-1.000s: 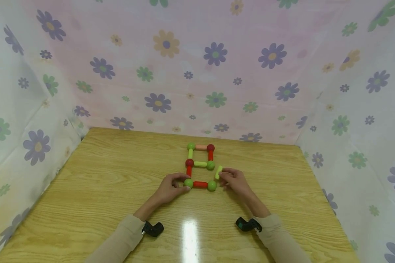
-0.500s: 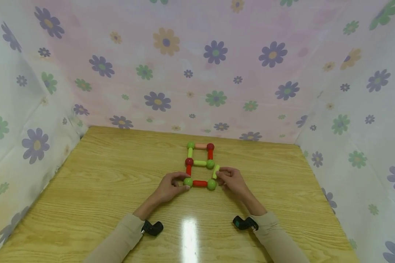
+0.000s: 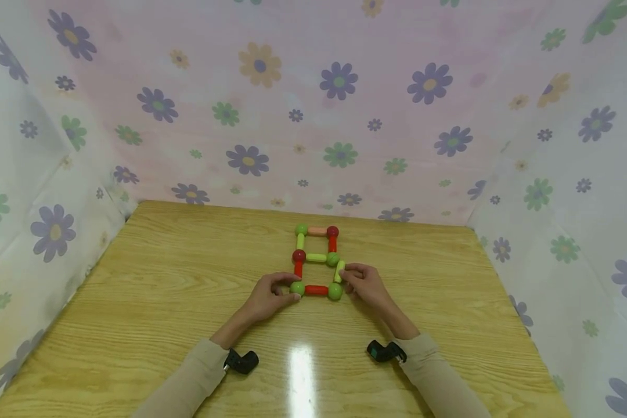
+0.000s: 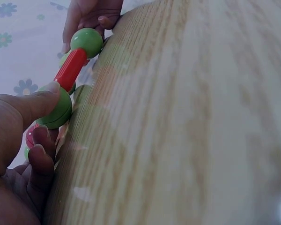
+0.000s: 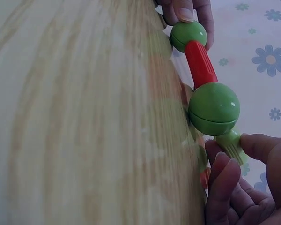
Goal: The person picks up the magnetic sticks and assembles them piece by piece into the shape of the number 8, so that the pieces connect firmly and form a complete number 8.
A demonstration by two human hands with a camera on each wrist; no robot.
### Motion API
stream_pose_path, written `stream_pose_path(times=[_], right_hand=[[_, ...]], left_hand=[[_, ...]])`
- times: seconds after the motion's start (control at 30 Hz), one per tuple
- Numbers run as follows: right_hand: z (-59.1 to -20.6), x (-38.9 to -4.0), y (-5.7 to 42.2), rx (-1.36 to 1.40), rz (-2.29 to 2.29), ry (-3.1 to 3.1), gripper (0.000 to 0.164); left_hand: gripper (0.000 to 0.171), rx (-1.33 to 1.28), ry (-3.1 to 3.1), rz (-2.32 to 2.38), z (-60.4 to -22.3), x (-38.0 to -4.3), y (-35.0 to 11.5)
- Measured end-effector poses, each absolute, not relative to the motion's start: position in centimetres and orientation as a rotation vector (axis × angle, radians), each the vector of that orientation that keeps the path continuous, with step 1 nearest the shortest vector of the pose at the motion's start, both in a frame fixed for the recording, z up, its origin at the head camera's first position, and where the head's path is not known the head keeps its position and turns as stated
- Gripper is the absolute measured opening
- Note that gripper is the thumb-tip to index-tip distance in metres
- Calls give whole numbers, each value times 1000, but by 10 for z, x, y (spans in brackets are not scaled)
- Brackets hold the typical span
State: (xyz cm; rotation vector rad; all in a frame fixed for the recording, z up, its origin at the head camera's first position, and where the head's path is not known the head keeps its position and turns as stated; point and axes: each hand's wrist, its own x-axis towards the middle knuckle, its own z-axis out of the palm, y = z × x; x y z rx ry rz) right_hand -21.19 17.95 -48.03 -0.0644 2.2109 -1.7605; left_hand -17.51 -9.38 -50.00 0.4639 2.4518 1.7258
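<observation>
Balls and rods form a ladder-like figure of two stacked squares on the table. My left hand (image 3: 265, 298) grips the green ball (image 3: 297, 288) at the near left corner between thumb and fingers. From that ball a red rod (image 3: 316, 289) runs to the green ball (image 3: 335, 291) at the near right corner. My right hand (image 3: 367, 284) pinches a yellow-green rod (image 5: 232, 146) between thumb and fingers. In the head view this rod spans the right side, between the near right ball and the middle green ball (image 3: 332, 259). In the right wrist view its end meets the near ball.
The far square has a dark red ball (image 3: 332, 231), a green ball (image 3: 301, 230) and a salmon rod (image 3: 317, 231) along its top. Flowered cloth (image 3: 271, 116) hangs behind the wooden table (image 3: 188, 278) and at both sides. Black wrist devices (image 3: 242, 361) sit at both cuffs.
My right hand has moved left, bringing the yellow-green rod from beside the figure into the gap on its right side. My left hand has stayed on the near left ball.
</observation>
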Motion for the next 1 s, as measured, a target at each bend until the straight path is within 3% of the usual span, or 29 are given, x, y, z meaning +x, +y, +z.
stream_pose_path(times=[0.77, 1.0], right_hand=[[-479, -209, 175, -47, -1728, 2275, 35], [-510, -221, 181, -30, -1749, 2293, 38]], left_hand=[[37, 474, 2413, 1722, -528, -190, -100], [34, 465, 2418, 1732, -486, -171, -96]])
